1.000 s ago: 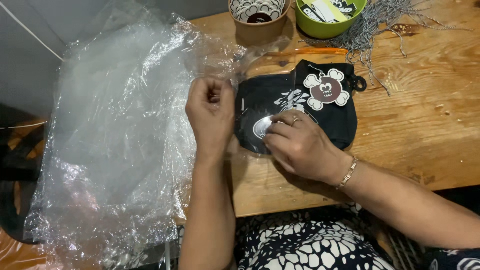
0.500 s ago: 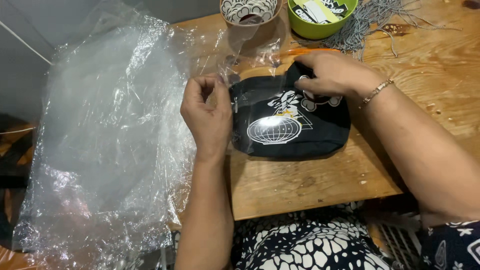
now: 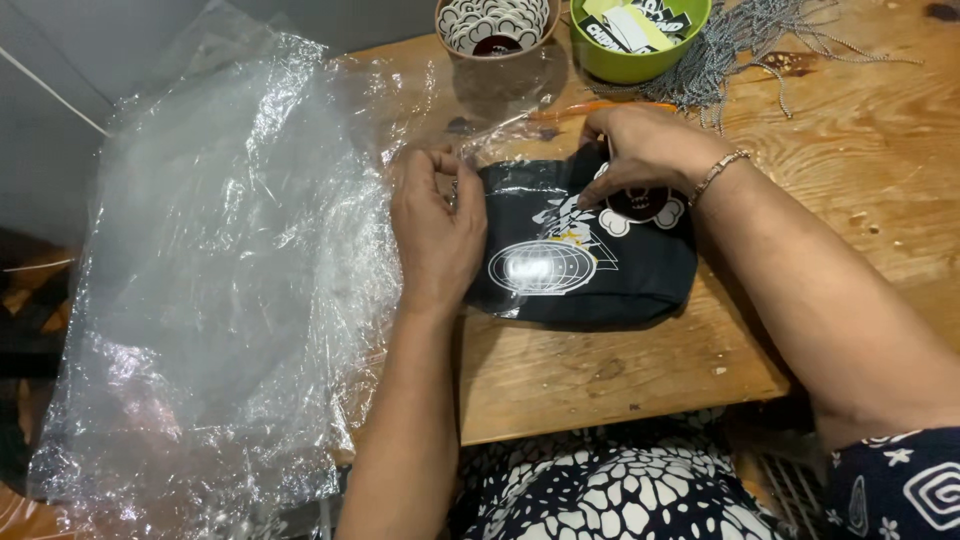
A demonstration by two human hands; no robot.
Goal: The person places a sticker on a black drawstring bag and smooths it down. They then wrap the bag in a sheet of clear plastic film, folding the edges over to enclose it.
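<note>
A small black pouch (image 3: 590, 275) with a white globe print lies on the wooden table (image 3: 850, 200), inside a thin clear sleeve. My left hand (image 3: 435, 235) pinches the pouch's left edge and the clear film there. My right hand (image 3: 640, 150) grips the pouch's top edge, just above a round brown and white flower-shaped tag (image 3: 640, 205) that lies on the pouch. A bracelet sits on my right wrist.
A big heap of clear plastic bags (image 3: 220, 290) covers the table's left end and hangs over its edge. At the back stand a patterned bowl (image 3: 495, 22), a green bowl of printed tags (image 3: 640, 35) and a pile of thin metal ball chains (image 3: 760, 50).
My right hand left the globe print and went up to the pouch's top edge. The pouch turned and shifted slightly. My left hand stayed at the left edge.
</note>
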